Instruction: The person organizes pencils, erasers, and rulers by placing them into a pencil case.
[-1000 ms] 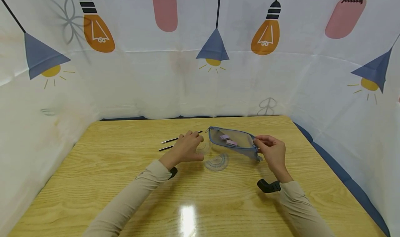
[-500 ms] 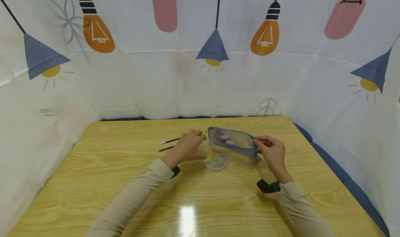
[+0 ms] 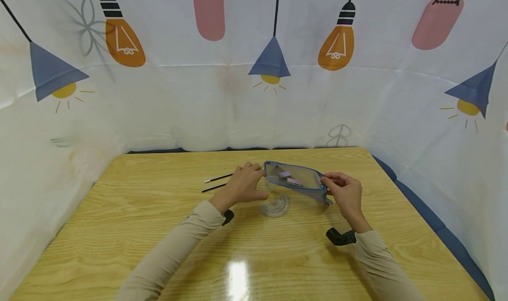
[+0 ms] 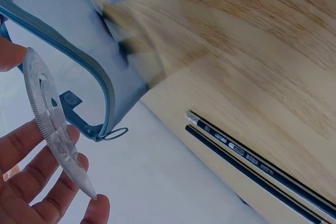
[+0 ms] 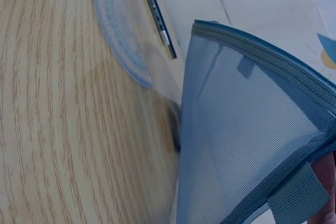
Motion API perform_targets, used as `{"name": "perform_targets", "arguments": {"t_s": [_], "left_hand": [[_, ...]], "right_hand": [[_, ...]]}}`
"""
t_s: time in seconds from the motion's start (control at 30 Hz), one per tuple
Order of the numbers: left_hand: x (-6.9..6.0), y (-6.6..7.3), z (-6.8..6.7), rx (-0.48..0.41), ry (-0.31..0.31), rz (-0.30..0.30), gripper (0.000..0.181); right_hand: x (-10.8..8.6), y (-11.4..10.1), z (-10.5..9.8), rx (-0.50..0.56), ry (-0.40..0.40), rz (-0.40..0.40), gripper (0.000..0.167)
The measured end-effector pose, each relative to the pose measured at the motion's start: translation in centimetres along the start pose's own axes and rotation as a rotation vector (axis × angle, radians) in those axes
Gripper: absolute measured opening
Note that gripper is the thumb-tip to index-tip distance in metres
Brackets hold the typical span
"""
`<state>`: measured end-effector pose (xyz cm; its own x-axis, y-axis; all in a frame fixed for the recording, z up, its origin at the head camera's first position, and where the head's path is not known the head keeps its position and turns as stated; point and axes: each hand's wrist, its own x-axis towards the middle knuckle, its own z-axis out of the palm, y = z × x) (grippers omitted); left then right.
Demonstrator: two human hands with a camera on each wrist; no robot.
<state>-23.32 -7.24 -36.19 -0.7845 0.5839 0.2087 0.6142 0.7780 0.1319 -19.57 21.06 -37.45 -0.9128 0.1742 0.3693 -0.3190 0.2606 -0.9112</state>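
The pouch [image 3: 312, 193] lies between the two hands, its long axis slanting from just beside the left fingertips to the right hand's pinch, with the unzipped mouth facing up. A clear protractor [image 4: 56, 139] is in the left hand [image 3: 245, 185], pinched between thumb and fingers, its long edge spanning the two. It sits just beside the pouch's left end, so the left hand is much the nearer for the mouth; whether protractor and pouch touch, I cannot tell. The left hand reaches forward with its back up and thumb pointing right. The right hand [image 3: 346, 195] pinches the pouch's near end between thumb and fingers, wrist angled inward. Two erasers [image 3: 294, 182] rest in the pouch. A second protractor [image 3: 275, 207] lies flat just nearer the person than the left thumb, and two pencils [image 3: 214, 187] lie to the left hand's left
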Motion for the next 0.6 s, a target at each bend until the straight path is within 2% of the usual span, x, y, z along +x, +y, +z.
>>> {"name": "perform_targets", "arguments": {"t_s": [0.37,0.6], "left_hand": [[0.52,0.51,0.26,-0.073,0.010,-0.001,0.048],[0.79,0.91,0.47,-0.112,0.003,-0.040,0.049]], "right_hand": [[-0.05,0.08,-0.03,0.008,-0.009,-0.007,0.015],[-0.06,0.24,-0.04,0.021,-0.017,-0.012,0.016]]}}
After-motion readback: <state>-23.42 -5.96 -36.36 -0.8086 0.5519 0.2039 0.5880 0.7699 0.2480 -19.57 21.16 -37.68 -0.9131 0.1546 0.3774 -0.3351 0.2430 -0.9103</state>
